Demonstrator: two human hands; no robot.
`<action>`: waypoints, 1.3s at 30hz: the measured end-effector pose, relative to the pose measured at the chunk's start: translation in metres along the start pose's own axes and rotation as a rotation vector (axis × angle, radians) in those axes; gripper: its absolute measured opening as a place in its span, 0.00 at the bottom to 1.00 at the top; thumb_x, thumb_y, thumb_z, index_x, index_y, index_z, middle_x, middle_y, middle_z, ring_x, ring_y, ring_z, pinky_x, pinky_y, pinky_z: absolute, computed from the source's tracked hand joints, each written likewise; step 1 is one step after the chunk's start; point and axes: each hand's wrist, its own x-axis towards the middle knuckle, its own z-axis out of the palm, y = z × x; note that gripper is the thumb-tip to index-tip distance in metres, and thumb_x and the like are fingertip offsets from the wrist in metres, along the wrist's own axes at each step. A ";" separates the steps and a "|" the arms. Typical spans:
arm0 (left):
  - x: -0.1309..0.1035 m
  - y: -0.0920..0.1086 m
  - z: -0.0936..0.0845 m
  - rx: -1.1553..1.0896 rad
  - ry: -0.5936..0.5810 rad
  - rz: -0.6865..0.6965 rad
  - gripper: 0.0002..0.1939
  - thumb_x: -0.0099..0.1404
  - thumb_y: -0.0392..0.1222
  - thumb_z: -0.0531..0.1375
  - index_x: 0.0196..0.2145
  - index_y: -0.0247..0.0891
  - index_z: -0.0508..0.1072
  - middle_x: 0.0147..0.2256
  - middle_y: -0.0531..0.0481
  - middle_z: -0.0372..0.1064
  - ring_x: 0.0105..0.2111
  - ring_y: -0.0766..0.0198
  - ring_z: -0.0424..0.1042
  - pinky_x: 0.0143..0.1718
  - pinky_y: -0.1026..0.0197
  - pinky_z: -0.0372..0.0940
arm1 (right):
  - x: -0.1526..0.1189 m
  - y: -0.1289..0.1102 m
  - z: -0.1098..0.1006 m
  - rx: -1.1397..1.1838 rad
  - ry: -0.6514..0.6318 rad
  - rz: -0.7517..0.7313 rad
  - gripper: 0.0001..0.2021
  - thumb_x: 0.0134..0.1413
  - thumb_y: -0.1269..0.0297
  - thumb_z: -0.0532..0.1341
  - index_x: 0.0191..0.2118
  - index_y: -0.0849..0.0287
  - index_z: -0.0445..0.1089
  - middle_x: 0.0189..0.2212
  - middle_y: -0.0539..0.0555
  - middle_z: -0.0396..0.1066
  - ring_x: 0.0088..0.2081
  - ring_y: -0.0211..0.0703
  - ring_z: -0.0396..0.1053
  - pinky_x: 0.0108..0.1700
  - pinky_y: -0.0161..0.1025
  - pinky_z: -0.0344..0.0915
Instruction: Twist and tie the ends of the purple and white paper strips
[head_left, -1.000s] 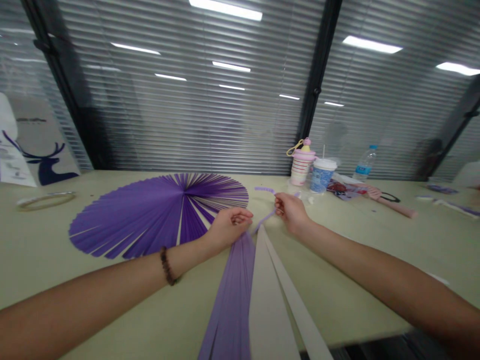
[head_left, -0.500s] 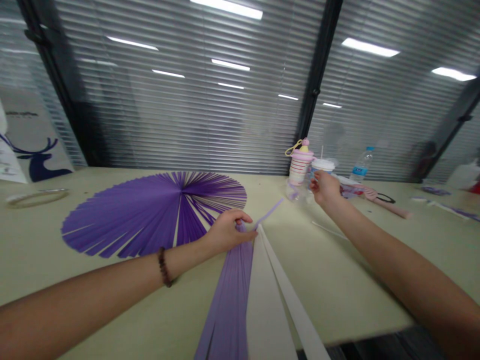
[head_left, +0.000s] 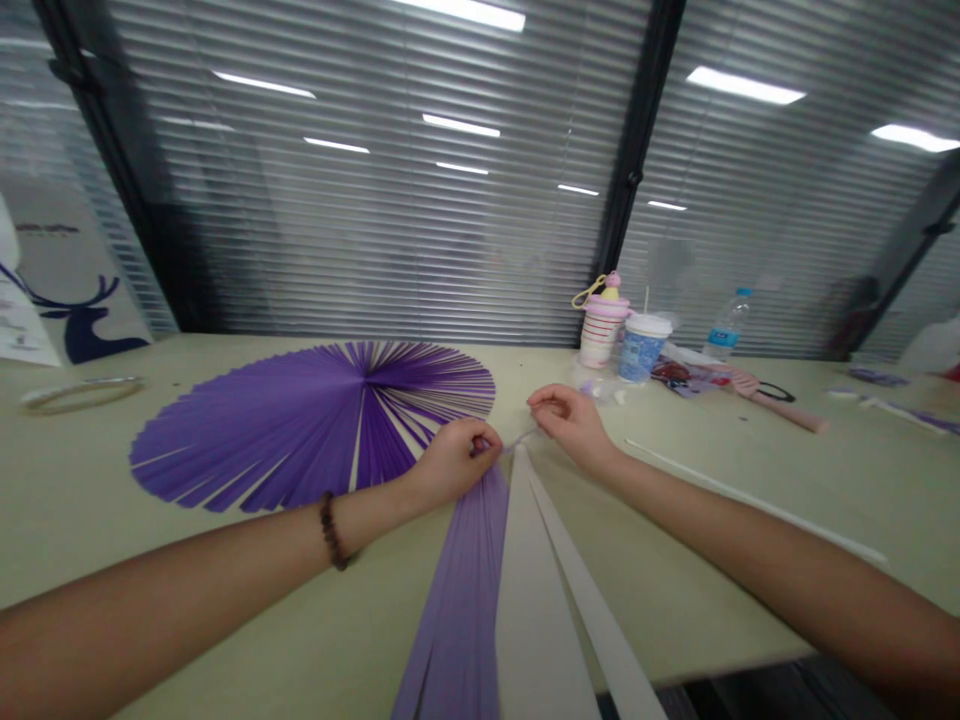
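Observation:
Long light purple strips (head_left: 463,590) and white strips (head_left: 541,610) fan toward the table's front edge from a narrow top end. My left hand (head_left: 459,458) is closed at the top of the purple strips, pinching the thin lilac ribbon (head_left: 520,438). The ribbon stretches across to my right hand (head_left: 568,420), whose fingertips are pinched on its other end. Behind my left hand a large dark purple pleated disc (head_left: 262,425) lies flat on the table.
A striped cup (head_left: 600,335), a blue cup (head_left: 642,350) and a water bottle (head_left: 727,325) stand at the back right. A thin white stick (head_left: 757,500) lies near my right forearm. At the left are a ring (head_left: 81,395) and a deer-print bag (head_left: 82,270).
My right hand has come back left from beside the cups to the ribbon and closed on its end. My left hand's fingers have drawn together.

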 end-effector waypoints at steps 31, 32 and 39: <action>0.004 -0.001 0.002 -0.672 0.009 -0.245 0.07 0.52 0.35 0.56 0.31 0.33 0.63 0.23 0.53 0.64 0.22 0.73 0.62 0.23 0.70 0.55 | 0.005 -0.017 -0.010 0.453 -0.727 0.711 0.20 0.51 0.53 0.52 0.32 0.69 0.69 0.24 0.54 0.67 0.24 0.32 0.65 0.25 0.28 0.60; 0.004 -0.001 0.002 -0.686 0.012 -0.255 0.07 0.52 0.34 0.56 0.32 0.33 0.64 0.22 0.54 0.63 0.21 0.73 0.61 0.21 0.70 0.53 | 0.006 -0.018 -0.015 0.416 -0.759 0.675 0.18 0.50 0.56 0.54 0.32 0.69 0.70 0.22 0.52 0.66 0.22 0.29 0.62 0.22 0.26 0.58; 0.004 0.001 0.001 -0.639 0.024 -0.318 0.06 0.51 0.35 0.56 0.30 0.33 0.64 0.22 0.55 0.62 0.20 0.74 0.60 0.20 0.71 0.51 | 0.013 -0.053 -0.038 0.338 -1.899 0.538 0.37 0.30 0.58 0.67 0.49 0.72 0.60 0.32 0.59 0.65 0.25 0.35 0.64 0.24 0.30 0.61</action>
